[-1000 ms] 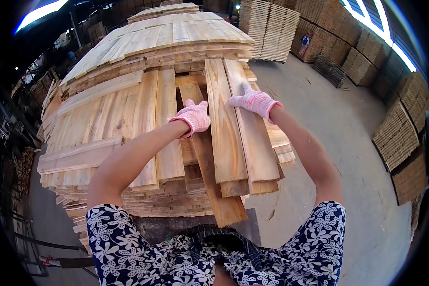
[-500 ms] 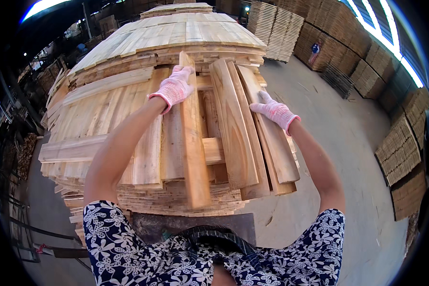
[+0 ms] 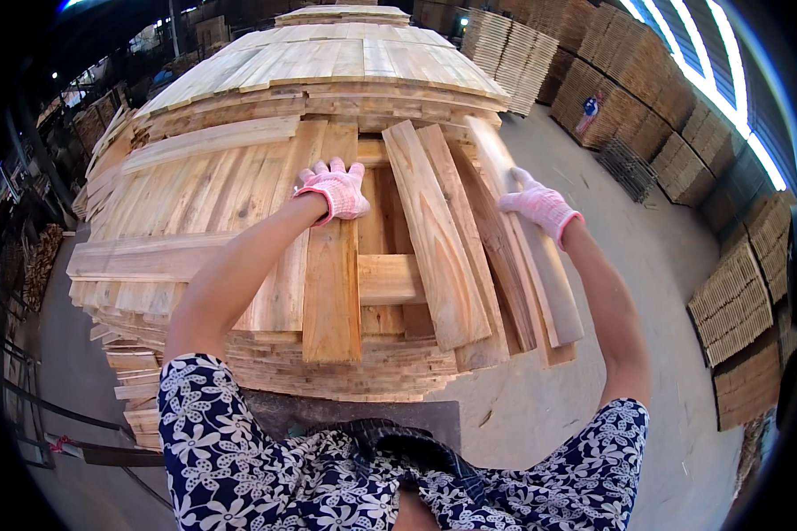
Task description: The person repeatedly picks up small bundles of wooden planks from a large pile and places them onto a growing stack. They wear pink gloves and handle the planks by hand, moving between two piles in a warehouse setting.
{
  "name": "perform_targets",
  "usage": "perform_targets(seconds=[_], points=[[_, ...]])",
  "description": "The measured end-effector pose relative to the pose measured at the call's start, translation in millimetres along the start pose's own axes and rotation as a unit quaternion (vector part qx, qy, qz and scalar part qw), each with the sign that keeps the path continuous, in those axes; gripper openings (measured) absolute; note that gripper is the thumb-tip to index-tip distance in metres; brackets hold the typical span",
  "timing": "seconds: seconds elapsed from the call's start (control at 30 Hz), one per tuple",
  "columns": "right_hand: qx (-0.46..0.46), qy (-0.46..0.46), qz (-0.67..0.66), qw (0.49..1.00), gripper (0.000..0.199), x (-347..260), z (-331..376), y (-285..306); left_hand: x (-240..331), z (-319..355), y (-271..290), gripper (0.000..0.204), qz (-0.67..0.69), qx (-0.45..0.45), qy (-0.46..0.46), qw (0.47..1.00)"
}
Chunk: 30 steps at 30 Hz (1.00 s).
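My left hand (image 3: pixel 334 192), in a pink and white knit glove, lies with fingers spread on a wooden plank (image 3: pixel 332 292). That plank lies flat beside the row of laid planks (image 3: pixel 212 199) on the stack. At the right, my right hand (image 3: pixel 542 208), gloved alike, grips the outer side of another plank (image 3: pixel 553 288), which is tilted and blurred by motion; its fingers are partly hidden. Between the hands, a loose plank (image 3: pixel 438 239) with curved grain leans slantwise beside several others. Under them a gap shows a crosswise board (image 3: pixel 390 280).
A higher tier of planks (image 3: pixel 345 57) rises at the far side of the stack. Tall lumber stacks (image 3: pixel 509 57) stand beyond, and more line the right wall (image 3: pixel 735 288). A person (image 3: pixel 589 111) is far off at the right. Grey floor (image 3: pixel 646 265) runs alongside.
The plank under my left hand has gone from tilted to flat against the row, and that hand has opened on it. My right hand has shifted its plank rightward, away from the others.
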State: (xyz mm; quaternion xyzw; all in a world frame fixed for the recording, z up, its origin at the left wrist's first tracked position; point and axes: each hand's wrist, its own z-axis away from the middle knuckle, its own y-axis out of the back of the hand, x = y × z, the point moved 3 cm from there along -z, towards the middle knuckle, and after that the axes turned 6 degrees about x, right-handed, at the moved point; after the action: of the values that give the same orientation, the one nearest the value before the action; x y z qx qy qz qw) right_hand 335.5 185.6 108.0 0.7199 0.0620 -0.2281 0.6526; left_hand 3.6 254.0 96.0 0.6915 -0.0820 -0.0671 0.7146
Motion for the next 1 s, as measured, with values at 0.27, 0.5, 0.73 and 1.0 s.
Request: perform_targets(seconds=[0.27,0.5,0.73,1.0], points=[[-0.004,-0.002,0.079,0.997,0.097,50.2,-32.1,-12.5,97.5,1.6,-5.2,0.09,0.207,0.037,-0.059,0.976],[-0.029,0.0,0.086,0.996,0.097,38.7,-38.7,-28.1,143.5,9.2,-0.4,0.103,0.207,-0.032,0.017,0.978],[-0.088,-0.024,-0.197,0.976,0.098,16.3,-10.9,2.8,39.3,-22.5,-38.2,0.056,0.419,0.049,0.076,0.903],[-0.029,-0.033,0.104,0.994,0.104,-35.1,-9.2,-32.2,88.4,-96.7,-100.6,0.019,-0.291,0.118,-0.319,0.894]])
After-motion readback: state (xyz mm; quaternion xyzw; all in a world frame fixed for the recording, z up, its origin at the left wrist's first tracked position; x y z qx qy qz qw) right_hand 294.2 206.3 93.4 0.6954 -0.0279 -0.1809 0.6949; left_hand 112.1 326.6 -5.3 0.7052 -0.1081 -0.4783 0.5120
